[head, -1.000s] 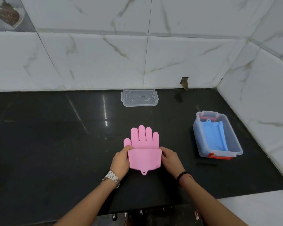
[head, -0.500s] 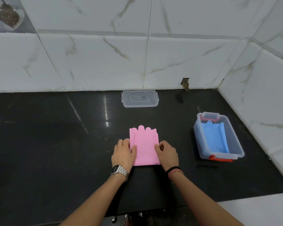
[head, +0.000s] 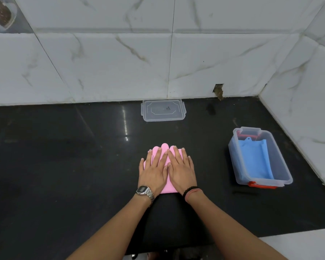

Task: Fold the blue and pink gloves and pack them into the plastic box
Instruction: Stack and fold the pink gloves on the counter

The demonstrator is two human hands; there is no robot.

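Observation:
The pink glove (head: 164,149) lies folded in half on the black counter, mostly hidden under my hands. My left hand (head: 153,171) and my right hand (head: 181,169) rest flat on it side by side, fingers spread, pressing it down. To the right stands the clear plastic box (head: 281,166) with red latches. The folded blue glove (head: 255,162) lies inside it.
The box's clear lid (head: 163,110) lies at the back of the black counter (head: 64,166), against the marble-tiled wall. A second tiled wall closes the right side just behind the box. The counter's front edge runs under my forearms.
The cuff half of the pink glove has been folded over its fingers. Both hands moved from the glove's sides onto its top and now lie flat on it.

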